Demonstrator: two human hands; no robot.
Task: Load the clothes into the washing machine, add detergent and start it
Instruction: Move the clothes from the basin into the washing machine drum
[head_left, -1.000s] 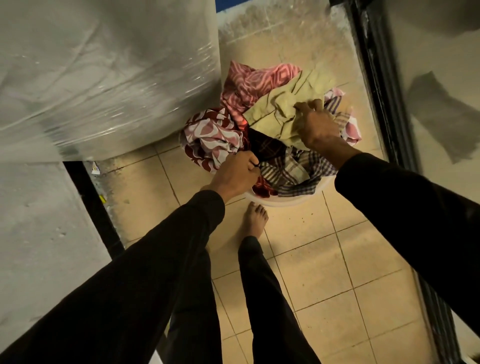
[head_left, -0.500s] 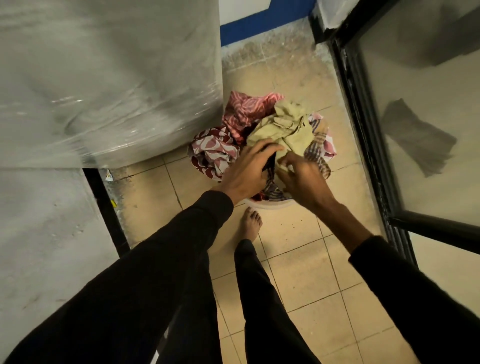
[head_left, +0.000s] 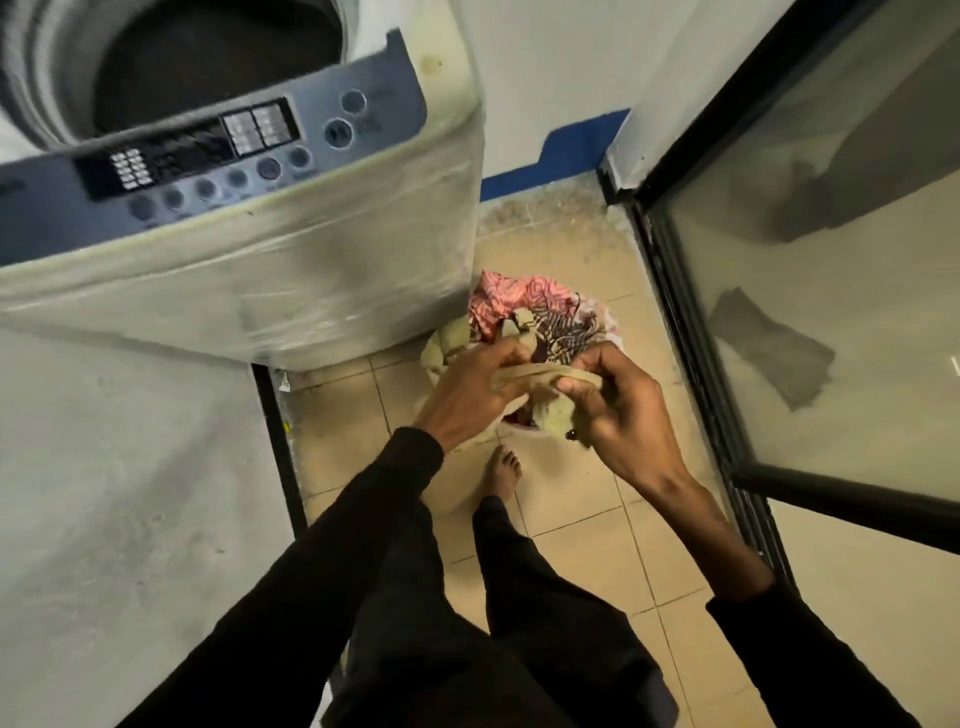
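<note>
Olive garment (head_left: 524, 375): lifted off the pile in the basket (head_left: 470, 488); a band of it now stretched between both hands, the rest bunched under the right palm.
Left hand (head_left: 470, 395): raised from the pile, gripping the band's left end.
Right hand (head_left: 618, 410): raised too, pinching the right end.
View: tilted up; the washing machine (head_left: 249, 270) shows its control panel (head_left: 218, 150) and open drum (head_left: 208, 57) beyond the left hand.

Top-loader washing machine (head_left: 249, 270) lid open, drum dark inside; olive-yellow garment (head_left: 524, 382) bunched, lifted just above clothes basket (head_left: 519, 332) on the floor at the machine's front-right corner.
</note>
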